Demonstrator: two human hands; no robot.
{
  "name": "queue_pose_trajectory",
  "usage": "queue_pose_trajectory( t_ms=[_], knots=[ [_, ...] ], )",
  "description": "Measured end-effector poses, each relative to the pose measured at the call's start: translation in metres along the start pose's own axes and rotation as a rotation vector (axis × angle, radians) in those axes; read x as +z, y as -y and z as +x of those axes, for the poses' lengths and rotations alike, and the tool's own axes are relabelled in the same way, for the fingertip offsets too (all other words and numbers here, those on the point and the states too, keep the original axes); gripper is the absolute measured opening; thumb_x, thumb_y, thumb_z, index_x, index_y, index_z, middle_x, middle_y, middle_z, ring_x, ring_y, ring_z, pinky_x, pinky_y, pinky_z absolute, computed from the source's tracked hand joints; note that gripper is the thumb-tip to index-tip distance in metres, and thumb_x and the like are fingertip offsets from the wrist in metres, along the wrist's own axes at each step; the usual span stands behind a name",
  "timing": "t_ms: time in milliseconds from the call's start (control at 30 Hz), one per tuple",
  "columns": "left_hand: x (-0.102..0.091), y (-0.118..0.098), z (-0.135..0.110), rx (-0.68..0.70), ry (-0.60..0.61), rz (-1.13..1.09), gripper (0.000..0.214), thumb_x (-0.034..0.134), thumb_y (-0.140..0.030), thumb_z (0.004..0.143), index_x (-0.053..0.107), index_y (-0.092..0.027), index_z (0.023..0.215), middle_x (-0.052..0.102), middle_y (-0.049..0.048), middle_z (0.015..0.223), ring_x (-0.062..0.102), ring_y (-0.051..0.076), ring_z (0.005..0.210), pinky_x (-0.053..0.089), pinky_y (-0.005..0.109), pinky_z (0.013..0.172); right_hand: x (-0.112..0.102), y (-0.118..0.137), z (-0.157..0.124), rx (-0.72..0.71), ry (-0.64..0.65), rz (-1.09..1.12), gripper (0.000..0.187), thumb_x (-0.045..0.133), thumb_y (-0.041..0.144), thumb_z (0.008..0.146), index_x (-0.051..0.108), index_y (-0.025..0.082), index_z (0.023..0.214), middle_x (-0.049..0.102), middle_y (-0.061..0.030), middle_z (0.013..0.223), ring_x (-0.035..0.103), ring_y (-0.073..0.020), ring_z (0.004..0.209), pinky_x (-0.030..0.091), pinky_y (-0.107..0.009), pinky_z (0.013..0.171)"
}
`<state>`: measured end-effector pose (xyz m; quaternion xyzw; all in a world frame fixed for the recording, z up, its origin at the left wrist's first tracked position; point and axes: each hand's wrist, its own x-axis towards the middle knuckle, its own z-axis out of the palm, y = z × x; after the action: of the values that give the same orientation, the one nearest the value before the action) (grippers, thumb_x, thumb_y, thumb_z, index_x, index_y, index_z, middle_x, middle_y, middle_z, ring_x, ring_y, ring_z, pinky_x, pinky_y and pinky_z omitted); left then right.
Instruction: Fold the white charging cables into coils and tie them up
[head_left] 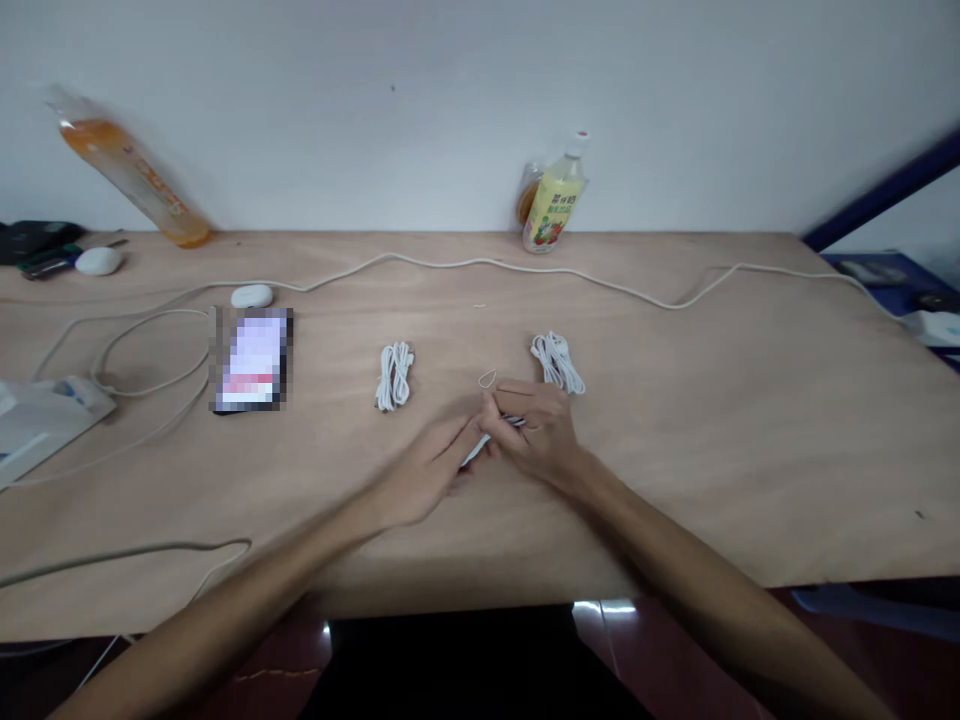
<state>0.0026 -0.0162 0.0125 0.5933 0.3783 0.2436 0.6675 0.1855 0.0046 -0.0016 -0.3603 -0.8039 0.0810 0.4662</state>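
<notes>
My left hand (431, 460) and my right hand (541, 432) meet over the front middle of the table. Both are closed on a white cable (475, 451), mostly hidden by the fingers. Just beyond the fingertips a thin white loop (487, 379) shows against the wood; whether it joins the held cable I cannot tell. One folded white cable bundle (394, 376) lies to the left of my hands. Another cable bundle (557, 362) sits right behind my right hand.
A phone (253, 360) and a white earbud case (252, 296) lie at left, near loose cords and a white box (45, 425). A long white cord (480, 262) crosses the table's back. An orange drink bottle (139, 180) and a yellow drink bottle (555, 205) stand by the wall.
</notes>
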Motion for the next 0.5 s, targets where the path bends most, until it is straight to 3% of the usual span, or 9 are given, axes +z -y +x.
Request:
queue_pose_trajectory(
  t_ms=[67,133,300,367,500],
  knots=[
    [0.001,0.001,-0.002,0.209,-0.156,0.284,0.037,0.041,-0.048,0.115,0.060,-0.022,0.097,0.065,0.0038,0.092,0.061,0.021,0.085,0.053,0.035,0.080,0.002,0.003,0.000,0.080,-0.004,0.004,0.046,0.052,0.012,0.103,0.042,0.023,0.059,0.043,0.0048,0.054,0.039,-0.0106,0.050,0.028,-0.030,0.053],
    [0.000,0.003,-0.003,0.321,-0.217,0.478,0.033,0.036,-0.038,0.116,0.059,-0.022,0.099,0.068,0.0057,0.097,0.065,0.024,0.093,0.053,0.039,0.089,0.003,0.006,0.001,0.192,-0.019,0.024,0.047,0.051,0.017,0.103,0.039,0.023,0.058,0.040,0.0049,0.053,0.037,-0.0105,0.049,0.028,-0.030,0.053],
    [-0.001,0.013,-0.005,0.422,-0.219,0.678,0.024,0.046,-0.037,0.116,0.062,-0.020,0.123,0.076,0.0090,0.109,0.073,0.026,0.098,0.058,0.039,0.089,0.005,0.011,0.001,0.478,-0.008,0.096,0.049,0.049,0.032,0.103,0.033,0.024,0.057,0.032,0.0046,0.052,0.033,-0.0113,0.049,0.026,-0.031,0.052],
    [-0.002,0.017,-0.003,0.448,-0.238,0.732,0.025,0.043,-0.034,0.117,0.063,-0.019,0.124,0.076,0.0097,0.108,0.074,0.025,0.095,0.060,0.038,0.086,0.005,0.012,0.001,0.545,0.006,0.108,0.050,0.049,0.036,0.102,0.033,0.024,0.057,0.031,0.0040,0.052,0.033,-0.0117,0.050,0.026,-0.031,0.052],
    [-0.004,0.013,-0.001,0.608,-0.395,0.897,0.024,0.048,-0.028,0.115,0.066,-0.016,0.125,0.075,0.0127,0.108,0.074,0.026,0.098,0.063,0.040,0.086,0.004,0.011,0.001,0.609,0.020,0.126,0.047,0.048,0.040,0.100,0.040,0.024,0.057,0.036,0.0029,0.053,0.036,-0.0128,0.052,0.027,-0.031,0.053]
  ],
)
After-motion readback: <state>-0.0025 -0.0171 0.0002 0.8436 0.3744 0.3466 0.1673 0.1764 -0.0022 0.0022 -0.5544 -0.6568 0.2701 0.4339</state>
